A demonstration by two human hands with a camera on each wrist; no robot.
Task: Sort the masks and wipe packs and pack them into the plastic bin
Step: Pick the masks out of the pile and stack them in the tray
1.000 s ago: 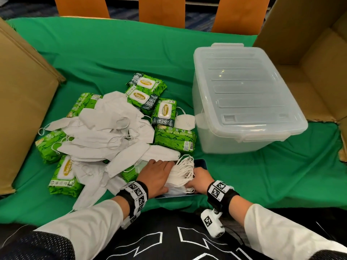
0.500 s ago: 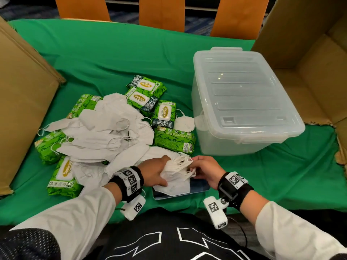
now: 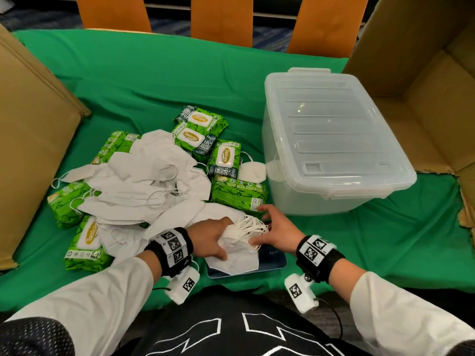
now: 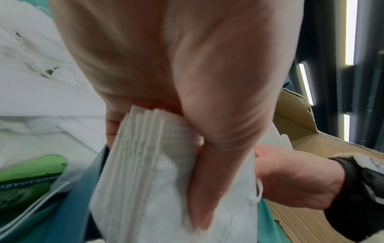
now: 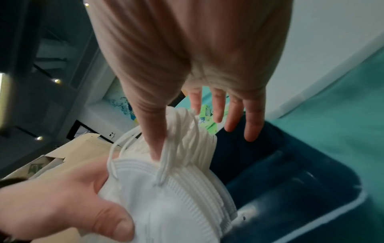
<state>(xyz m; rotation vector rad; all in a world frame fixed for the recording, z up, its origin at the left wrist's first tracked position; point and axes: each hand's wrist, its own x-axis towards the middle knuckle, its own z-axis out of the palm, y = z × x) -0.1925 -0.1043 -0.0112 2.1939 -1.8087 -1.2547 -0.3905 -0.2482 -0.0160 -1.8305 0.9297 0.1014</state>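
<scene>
Since the earlier frame, the right hand opens, fingers spread at 3 o'clock of the stack of white folded masks. Left hand grips this stack above the dark blue tray. I judge loose ear loops can snag; the clear lidded plastic bin blocks packing.

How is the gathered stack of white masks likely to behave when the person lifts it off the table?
The mask stack probably lifts lightly but flexes: it is thin folded fabric layers, gripped by the left hand at one edge. Layers may fan or slide apart. The loose ear loops under the right hand could snag.
</scene>
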